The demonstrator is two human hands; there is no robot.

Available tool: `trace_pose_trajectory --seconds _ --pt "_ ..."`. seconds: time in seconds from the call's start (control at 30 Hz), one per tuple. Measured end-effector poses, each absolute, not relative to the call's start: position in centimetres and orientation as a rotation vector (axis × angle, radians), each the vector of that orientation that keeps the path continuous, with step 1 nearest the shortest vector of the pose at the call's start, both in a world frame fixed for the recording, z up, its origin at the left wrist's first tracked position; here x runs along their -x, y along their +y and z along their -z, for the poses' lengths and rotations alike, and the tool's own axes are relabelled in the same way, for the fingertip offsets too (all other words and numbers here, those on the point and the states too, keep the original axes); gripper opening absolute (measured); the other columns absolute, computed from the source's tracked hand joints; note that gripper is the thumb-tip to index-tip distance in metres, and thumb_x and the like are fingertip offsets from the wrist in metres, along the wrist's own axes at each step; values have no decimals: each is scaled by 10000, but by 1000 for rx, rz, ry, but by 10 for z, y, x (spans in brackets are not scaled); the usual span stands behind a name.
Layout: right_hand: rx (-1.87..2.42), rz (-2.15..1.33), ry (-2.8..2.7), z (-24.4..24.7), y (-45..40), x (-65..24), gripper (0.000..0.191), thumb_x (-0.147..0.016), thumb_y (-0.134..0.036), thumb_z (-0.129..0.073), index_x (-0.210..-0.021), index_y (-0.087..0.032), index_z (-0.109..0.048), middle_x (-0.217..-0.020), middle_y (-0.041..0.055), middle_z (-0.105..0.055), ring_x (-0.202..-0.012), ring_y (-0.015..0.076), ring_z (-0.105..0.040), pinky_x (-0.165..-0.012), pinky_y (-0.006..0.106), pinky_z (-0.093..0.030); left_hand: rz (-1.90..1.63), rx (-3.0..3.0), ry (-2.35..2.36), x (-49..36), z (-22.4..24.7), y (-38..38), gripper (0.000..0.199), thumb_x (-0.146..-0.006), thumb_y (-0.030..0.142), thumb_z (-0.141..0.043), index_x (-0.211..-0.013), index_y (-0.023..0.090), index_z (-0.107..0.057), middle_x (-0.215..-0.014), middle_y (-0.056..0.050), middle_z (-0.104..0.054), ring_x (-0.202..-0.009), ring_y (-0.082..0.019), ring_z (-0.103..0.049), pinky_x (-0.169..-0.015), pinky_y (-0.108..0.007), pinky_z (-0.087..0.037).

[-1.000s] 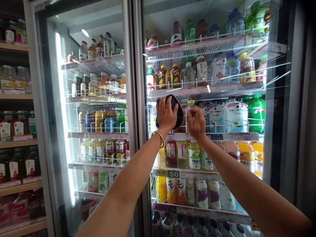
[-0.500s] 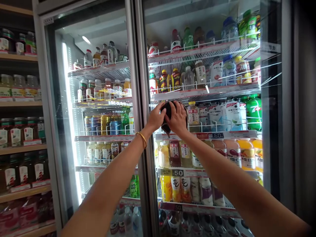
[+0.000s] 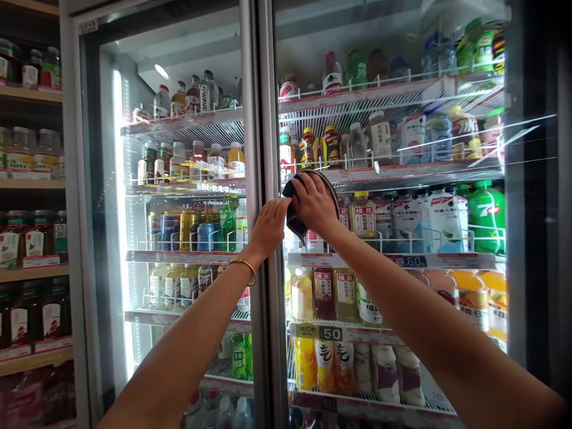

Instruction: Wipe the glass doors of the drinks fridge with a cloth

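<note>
My right hand (image 3: 315, 199) spreads over a dark cloth (image 3: 297, 226) with a pale edge, holding it against the glass of the right fridge door. One corner of the cloth hangs below the fingers. My left hand (image 3: 268, 229), with a gold bangle (image 3: 247, 266) on the wrist, is at the metal door frame (image 3: 263, 119) between the two doors. Its fingers are bent and close together, their tips beside the cloth's left edge. What they grip, if anything, is hidden.
Behind the right glass stand bottled drinks, among them a green bottle (image 3: 487, 217) and orange bottles (image 3: 469, 298). Cans (image 3: 190, 229) and more bottles fill the left side. Wooden shelves (image 3: 31, 183) with jars stand at the far left.
My left hand has shifted left and down, off the cloth's middle to the door frame. The right hand stays on the cloth, which is now turned and bunched differently. The view has shifted slightly.
</note>
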State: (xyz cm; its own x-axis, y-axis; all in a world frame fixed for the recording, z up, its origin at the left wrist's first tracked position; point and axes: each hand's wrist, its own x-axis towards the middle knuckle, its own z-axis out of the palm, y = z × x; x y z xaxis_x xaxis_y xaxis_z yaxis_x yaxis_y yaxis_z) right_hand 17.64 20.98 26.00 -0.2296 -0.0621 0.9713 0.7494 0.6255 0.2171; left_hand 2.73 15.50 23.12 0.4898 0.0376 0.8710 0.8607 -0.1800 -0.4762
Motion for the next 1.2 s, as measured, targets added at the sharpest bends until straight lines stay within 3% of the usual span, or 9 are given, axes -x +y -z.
trace_pose_trajectory --seconds 0.2,0.37,0.47,0.8,1.03,1.2 --pt "684 802 -1468 -263 209 -201 416 -938 -303 -360 -1329 -207 -465 -1397 90 -442 -1316 307 -336 -1070 511 -363 703 1617 -800 -23 -243 148 283 -909 101 -353 -1062 164 -583 -993 -78 -637 -1011 -212 -551 -996 -384 -426" --pt "770 790 -1430 -235 202 -195 431 -918 -320 -417 -1331 -209 -473 -1396 130 -434 -1322 321 -337 -1018 513 -408 493 1678 -776 -19 -283 137 204 -872 106 -411 -856 171 -604 -854 -71 -610 -924 -208 -548 -977 -378 -429" --pt "729 799 -1549 -242 200 -178 431 -912 -308 -428 -1332 -231 -485 -1384 122 -456 -1316 304 -359 -1037 491 -392 412 1705 -735 -14 -306 135 205 -865 117 -429 -767 170 -602 -818 -68 -601 -911 -203 -554 -973 -366 -434" --pt "754 807 -1635 -333 200 -171 420 -917 -310 -445 -1331 -269 -500 -1388 85 -497 -1301 279 -399 -1044 448 -356 347 1799 -681 -9 -369 135 166 -834 139 -493 -741 161 -629 -789 -59 -625 -889 -191 -576 -994 -356 -431" --pt "888 573 -1477 -311 192 -178 414 -904 -325 -438 -1284 -185 -524 -1360 155 -498 -1325 310 -352 -1017 525 -382 359 1797 -782 -15 -376 141 257 -860 90 -439 -707 182 -624 -765 -44 -633 -867 -180 -591 -976 -384 -439" --pt "864 584 -1612 -310 188 -168 388 -893 -325 -451 -1247 -198 -550 -1387 146 -466 -1330 310 -335 -1051 537 -345 415 1823 -850 -18 -368 146 241 -838 91 -450 -733 182 -647 -767 -54 -640 -848 -178 -593 -1002 -396 -418"
